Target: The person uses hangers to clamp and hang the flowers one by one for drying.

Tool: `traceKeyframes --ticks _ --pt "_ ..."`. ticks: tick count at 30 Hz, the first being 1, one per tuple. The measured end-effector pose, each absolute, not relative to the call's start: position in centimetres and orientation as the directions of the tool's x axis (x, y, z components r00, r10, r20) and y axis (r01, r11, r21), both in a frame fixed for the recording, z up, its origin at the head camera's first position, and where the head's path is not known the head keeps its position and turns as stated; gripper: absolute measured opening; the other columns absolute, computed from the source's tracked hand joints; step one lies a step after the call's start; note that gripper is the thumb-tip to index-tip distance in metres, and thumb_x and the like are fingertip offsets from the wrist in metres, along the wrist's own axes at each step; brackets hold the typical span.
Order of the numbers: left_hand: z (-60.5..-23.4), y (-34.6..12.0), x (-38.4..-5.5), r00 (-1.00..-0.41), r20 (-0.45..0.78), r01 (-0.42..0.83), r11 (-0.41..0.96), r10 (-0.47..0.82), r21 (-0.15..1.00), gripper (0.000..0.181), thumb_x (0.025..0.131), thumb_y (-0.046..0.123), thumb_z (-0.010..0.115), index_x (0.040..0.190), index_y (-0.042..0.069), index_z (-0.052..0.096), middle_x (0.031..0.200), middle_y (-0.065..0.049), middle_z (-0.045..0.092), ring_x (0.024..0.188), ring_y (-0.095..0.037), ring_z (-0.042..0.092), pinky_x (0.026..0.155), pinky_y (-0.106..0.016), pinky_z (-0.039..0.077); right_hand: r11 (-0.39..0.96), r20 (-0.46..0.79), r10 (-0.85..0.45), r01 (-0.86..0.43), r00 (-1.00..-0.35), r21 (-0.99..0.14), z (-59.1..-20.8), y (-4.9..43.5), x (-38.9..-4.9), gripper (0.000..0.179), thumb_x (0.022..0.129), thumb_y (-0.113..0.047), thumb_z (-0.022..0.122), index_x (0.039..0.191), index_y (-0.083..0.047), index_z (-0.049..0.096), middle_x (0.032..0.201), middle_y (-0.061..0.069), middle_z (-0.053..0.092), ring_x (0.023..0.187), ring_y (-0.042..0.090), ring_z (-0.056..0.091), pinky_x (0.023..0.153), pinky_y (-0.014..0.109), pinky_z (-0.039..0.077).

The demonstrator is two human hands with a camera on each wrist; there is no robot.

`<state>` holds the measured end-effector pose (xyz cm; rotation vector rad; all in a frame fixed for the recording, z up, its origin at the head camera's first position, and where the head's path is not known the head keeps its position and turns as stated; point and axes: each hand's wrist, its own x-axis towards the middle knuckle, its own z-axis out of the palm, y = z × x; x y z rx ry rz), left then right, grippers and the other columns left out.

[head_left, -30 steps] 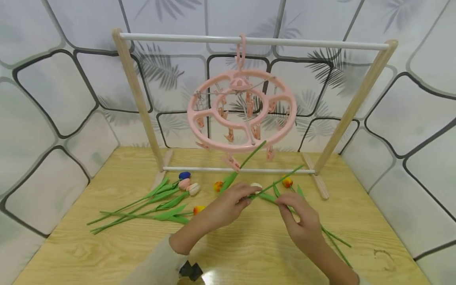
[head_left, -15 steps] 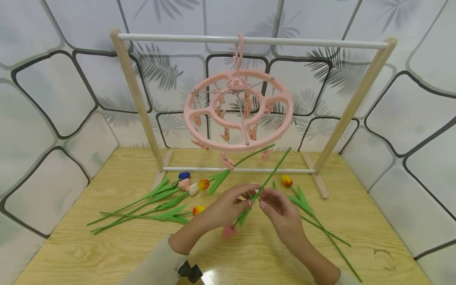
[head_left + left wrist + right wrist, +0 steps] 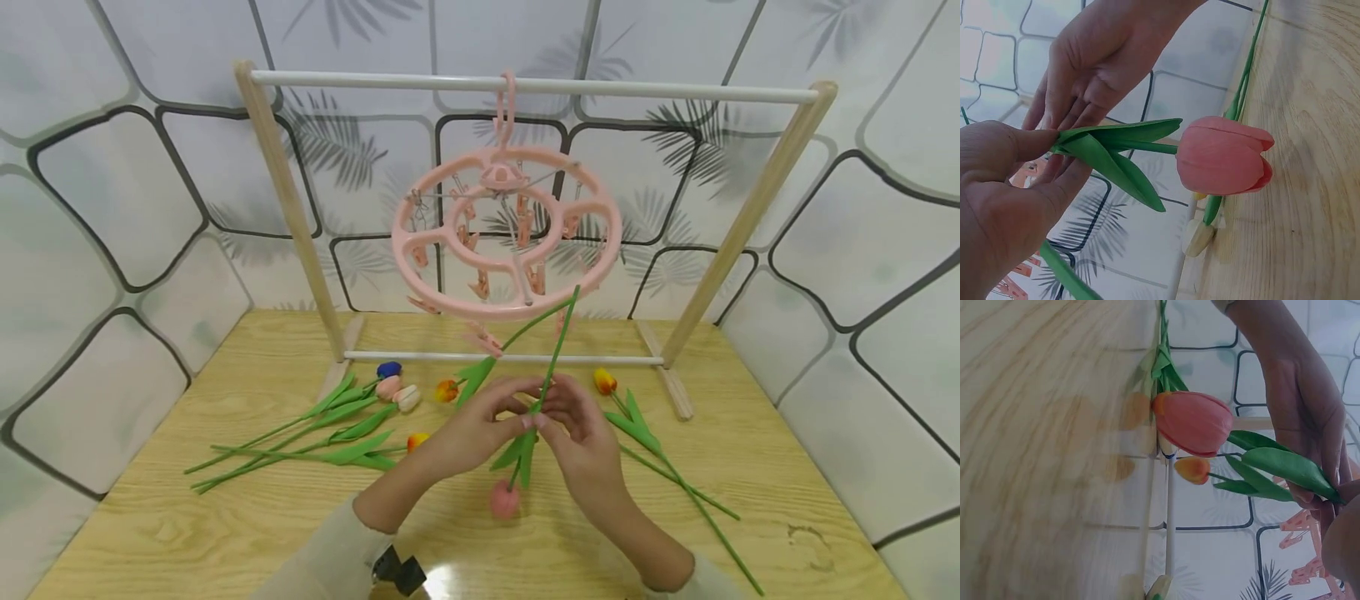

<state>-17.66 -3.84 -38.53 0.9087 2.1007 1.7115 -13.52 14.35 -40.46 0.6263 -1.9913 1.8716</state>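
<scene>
A pink tulip (image 3: 505, 500) with green leaves hangs head down between my hands, its stem slanting up toward the hanger. My left hand (image 3: 483, 425) pinches the stem at the leaf base, thumb in front. From the other side my right hand (image 3: 585, 450) grips the same spot, with its thumb beside the left one and its fingers behind the stem. In the left wrist view the bloom (image 3: 1225, 156) sticks out past the leaves. Behind, an orange-yellow tulip (image 3: 447, 391) hangs head down from the front of the pink round clip hanger (image 3: 510, 312).
The hanger hooks over the white bar (image 3: 637, 90) of a wooden-sided rack (image 3: 285, 192). On the wooden table (image 3: 247, 550), blue (image 3: 389, 369), pink (image 3: 388, 387), white (image 3: 407, 398) and orange tulips lie left. Another orange-yellow tulip (image 3: 604, 382) lies right, its stem crossing another stem.
The right hand has come in from the right to the stem beside the left hand. The pink tulip has swung more upright, bloom down. The hanging orange-yellow tulip and the hanger sway.
</scene>
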Motion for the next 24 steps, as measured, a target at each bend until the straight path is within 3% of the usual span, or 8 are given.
traceKeyframes --ticks 8,18,24 --pt "-38.52 -3.69 -17.52 -0.772 0.149 0.255 0.087 0.618 0.963 0.051 0.104 0.021 0.059 0.151 0.031 0.045 0.147 0.004 0.046 0.120 -0.020 0.059 0.093 -0.032 0.055 0.027 0.457 -0.064 -0.460 -0.887 -0.888 -39.86 14.32 -13.37 0.054 0.094 0.007 0.065 0.143 0.000 0.045 0.125 0.018 0.054 0.114 0.028 0.059 0.098 0.021 0.052" --pt "-38.72 -3.43 -17.46 -0.776 0.190 0.283 0.062 0.602 0.957 0.051 0.104 0.016 0.058 0.152 0.025 0.045 0.147 -0.006 0.044 0.121 -0.027 0.060 0.091 -0.031 0.056 0.042 0.434 -0.076 -0.438 -0.897 -0.898 -39.75 14.50 -13.40 0.056 0.095 0.003 0.065 0.146 -0.007 0.046 0.129 0.013 0.055 0.109 0.017 0.061 0.091 0.023 0.055" --pt "-38.67 -3.35 -17.42 -0.771 0.210 0.289 0.037 0.602 0.956 0.052 0.104 0.012 0.057 0.152 0.025 0.045 0.148 -0.005 0.044 0.128 -0.027 0.056 0.094 -0.033 0.055 0.049 0.440 -0.071 -0.444 -0.895 -0.895 -39.62 14.51 -13.39 0.054 0.095 0.003 0.065 0.145 -0.007 0.047 0.132 0.010 0.055 0.110 0.016 0.061 0.089 0.023 0.056"
